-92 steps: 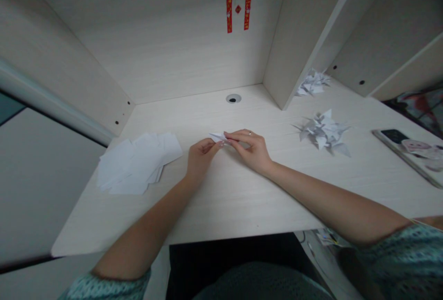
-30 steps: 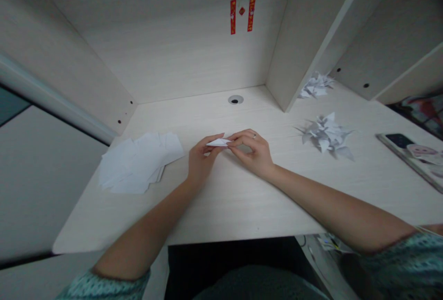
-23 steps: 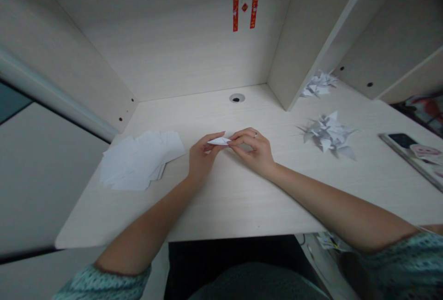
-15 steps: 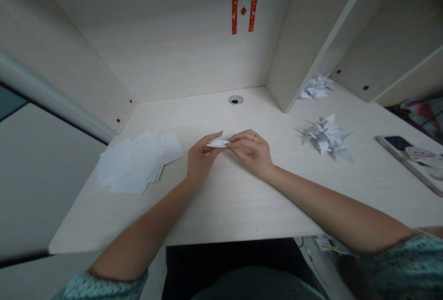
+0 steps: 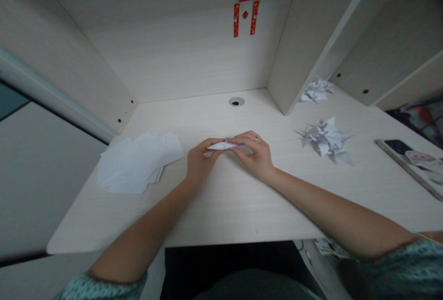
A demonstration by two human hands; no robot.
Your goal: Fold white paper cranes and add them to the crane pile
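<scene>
A small piece of folded white paper (image 5: 221, 145), narrow and pointed at its left end, is held just above the desk between both hands. My left hand (image 5: 201, 160) grips it from the left, thumb below and fingers behind. From the other side, my right hand (image 5: 254, 151), with a ring on one finger, pinches the paper's right part between thumb and fingertips. The fingers partly cover the paper, so its full shape is hidden.
White paper sheets (image 5: 138, 164) lie in a loose stack at left. Folded paper pieces (image 5: 327, 138) are heaped at right, with another paper heap (image 5: 317, 90) behind the divider panel (image 5: 290, 78). A phone (image 5: 408, 161) lies far right. A cable hole (image 5: 236, 102) is at the back.
The left fingers have come down onto the paper, and the right fingers now reach further along it. More of the paper shows toward the right. The view has tilted slightly.
</scene>
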